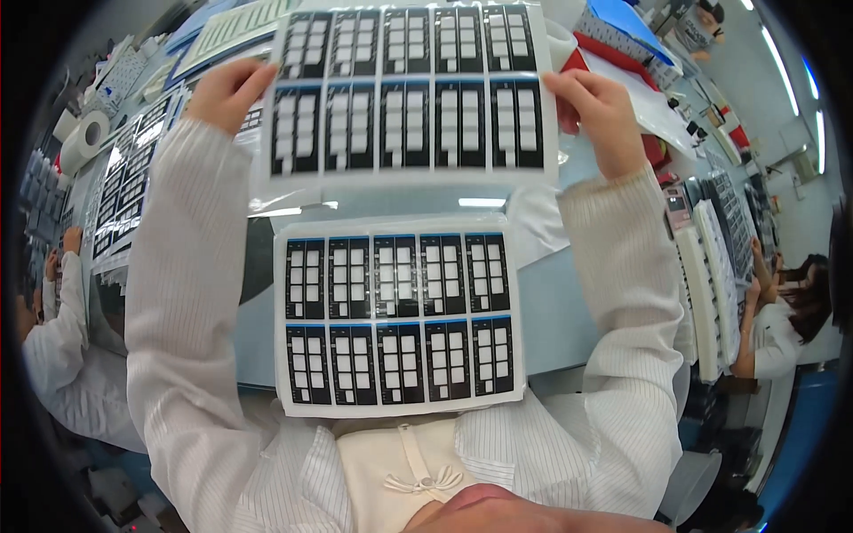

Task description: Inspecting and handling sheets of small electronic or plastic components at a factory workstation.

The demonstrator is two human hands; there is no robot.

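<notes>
Stretched between my two hands is a printed sheet (pixel 409 80) with rows of black panels and white cut-out squares, held up above the table. My left hand (pixel 233 93) pinches its left edge, and my right hand (pixel 597 111) pinches its right edge. Nearer to me, a stack of similar printed sheets (pixel 280 346) lies at the table's front edge, its top sheet showing two rows of black panels with blue strips. The fingertips behind the raised sheet are partly hidden.
More printed sheets (pixel 133 178) and a white roll (pixel 84 138) lie at the left. A blue folder (pixel 622 27) and a white keyboard-like tray (pixel 706 284) are at the right. One person (pixel 67 338) works at the left, another (pixel 777 320) at the right.
</notes>
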